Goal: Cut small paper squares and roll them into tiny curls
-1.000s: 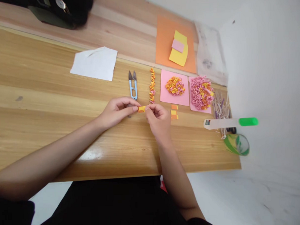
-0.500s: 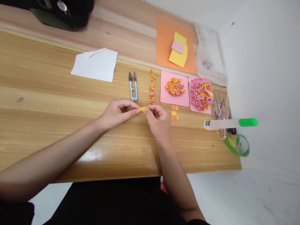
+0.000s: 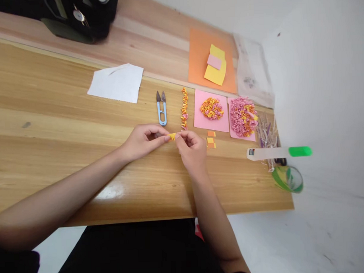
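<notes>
Between my two hands is a small yellow paper piece (image 3: 171, 136). My left hand (image 3: 145, 142) pinches its left end between thumb and fingertips. My right hand (image 3: 192, 149) has its thumb and forefinger closed on the right end, and the fingers cover part of it. Just beyond the hands, a row of small orange, yellow and pink curled paper bits (image 3: 184, 106) lies on the wooden table (image 3: 80, 128). Blue thread snips (image 3: 161, 108) rest to the left of that row. Several small orange and yellow paper strips (image 3: 211, 140) lie right of my right hand.
Two pink sheets, one a pink square (image 3: 198, 120), carry heaps of curled bits (image 3: 242, 116). Behind are an orange sheet (image 3: 197, 68) and white paper (image 3: 117, 85). A green-capped glue bottle (image 3: 269, 153) and green-patterned cup (image 3: 287, 179) stand at the right edge. A black bag (image 3: 97, 20) sits back left.
The whole view has shifted slightly, so things appear a little lower. Both hands keep their pinch on the yellow paper piece, with hardly any visible movement.
</notes>
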Demonstrator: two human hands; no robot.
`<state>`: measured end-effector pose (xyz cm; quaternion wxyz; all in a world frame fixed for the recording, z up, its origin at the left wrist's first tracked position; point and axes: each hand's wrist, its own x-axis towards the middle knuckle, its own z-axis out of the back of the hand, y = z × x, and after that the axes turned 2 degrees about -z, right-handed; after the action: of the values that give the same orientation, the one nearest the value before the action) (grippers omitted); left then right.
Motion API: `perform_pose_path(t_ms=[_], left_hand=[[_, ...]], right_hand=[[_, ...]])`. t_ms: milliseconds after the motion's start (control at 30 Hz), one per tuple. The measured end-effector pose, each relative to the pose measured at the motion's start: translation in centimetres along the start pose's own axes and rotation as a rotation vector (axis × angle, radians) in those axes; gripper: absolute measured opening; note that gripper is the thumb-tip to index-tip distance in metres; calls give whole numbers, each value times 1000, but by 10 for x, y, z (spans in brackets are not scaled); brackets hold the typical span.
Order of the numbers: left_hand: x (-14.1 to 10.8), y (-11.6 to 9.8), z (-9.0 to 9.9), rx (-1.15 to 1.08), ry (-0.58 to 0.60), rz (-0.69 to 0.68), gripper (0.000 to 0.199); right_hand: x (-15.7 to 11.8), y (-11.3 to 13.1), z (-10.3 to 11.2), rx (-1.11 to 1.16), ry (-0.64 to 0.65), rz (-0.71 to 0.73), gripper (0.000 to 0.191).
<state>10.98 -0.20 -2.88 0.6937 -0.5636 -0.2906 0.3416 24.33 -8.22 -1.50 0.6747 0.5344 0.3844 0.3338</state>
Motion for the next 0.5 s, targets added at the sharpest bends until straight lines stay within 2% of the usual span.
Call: perform_pose_path(t_ms=[500], left_hand=[[0, 2, 0, -39, 8, 36, 30]], right_hand=[[1, -1, 0, -17, 9, 5, 14]])
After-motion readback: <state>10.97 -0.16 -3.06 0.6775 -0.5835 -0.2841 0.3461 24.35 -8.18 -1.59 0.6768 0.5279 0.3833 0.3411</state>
